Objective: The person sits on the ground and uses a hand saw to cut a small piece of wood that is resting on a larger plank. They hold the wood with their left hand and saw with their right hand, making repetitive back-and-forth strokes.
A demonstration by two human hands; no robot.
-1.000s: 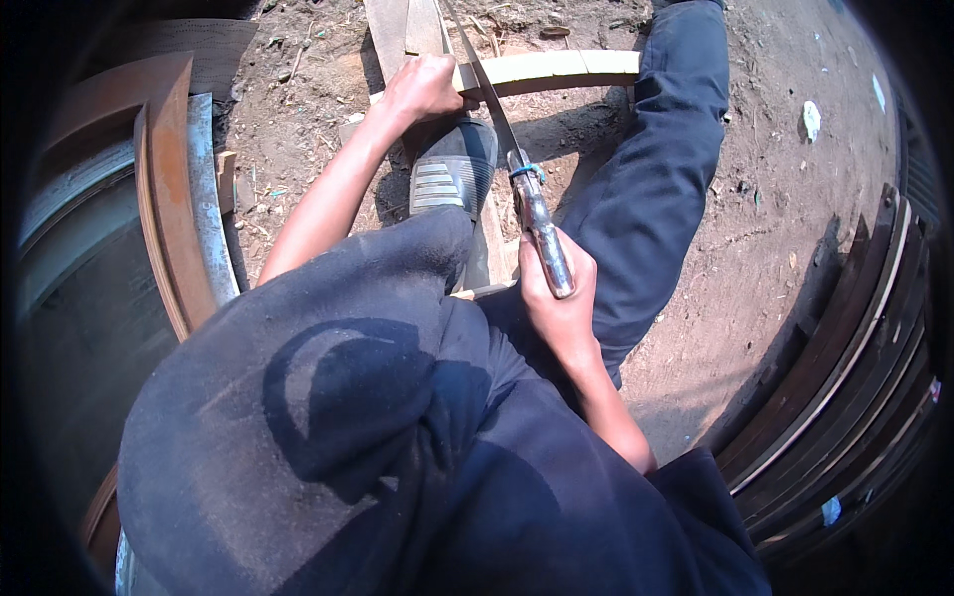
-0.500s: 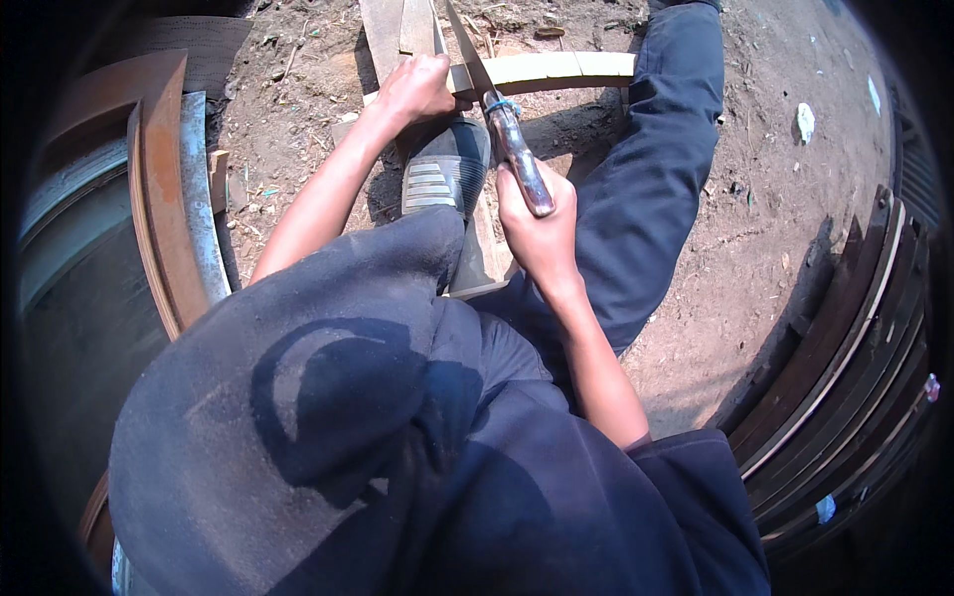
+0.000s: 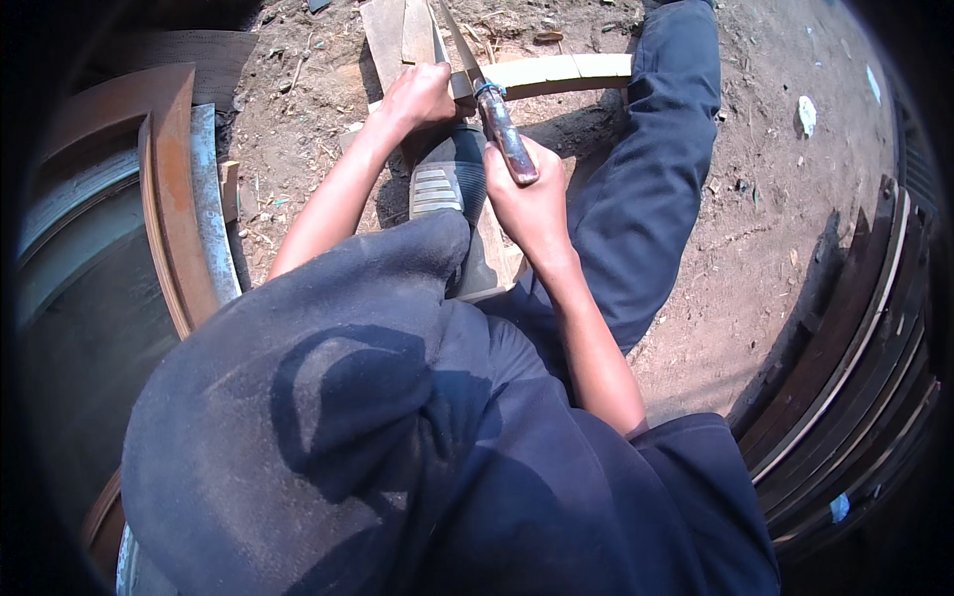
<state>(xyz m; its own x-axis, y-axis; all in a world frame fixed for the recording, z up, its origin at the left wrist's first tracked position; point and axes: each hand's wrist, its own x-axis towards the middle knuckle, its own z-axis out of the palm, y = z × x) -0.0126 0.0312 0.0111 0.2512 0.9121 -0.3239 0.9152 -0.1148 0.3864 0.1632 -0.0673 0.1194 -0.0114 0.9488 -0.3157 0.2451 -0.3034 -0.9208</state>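
My left hand point(image 3: 417, 94) is closed on a pale wooden strip point(image 3: 547, 74) that lies crosswise above my boot point(image 3: 437, 187). Just right of those fingers, the metal blade of a handsaw point(image 3: 459, 40) crosses the strip, pointing away from me. My right hand point(image 3: 527, 199) grips the saw's worn dark handle point(image 3: 505, 134), which has blue wrapping where it meets the blade. Grey boards point(image 3: 383, 30) run lengthwise beneath the strip, partly hidden by my left hand and boot.
A brown wooden frame point(image 3: 169, 238) with a grey panel leans at the left beside a blue-white strip point(image 3: 214, 209). Dark slats point(image 3: 835, 358) are stacked at the right. Scraps lie on the dirt ground point(image 3: 755, 119). My outstretched leg point(image 3: 661, 169) runs along the right of the work.
My right hand and the saw have moved forward, away from me, the handle now nearer the wooden strip. My left hand stays gripping the strip, only slightly shifted in the picture.
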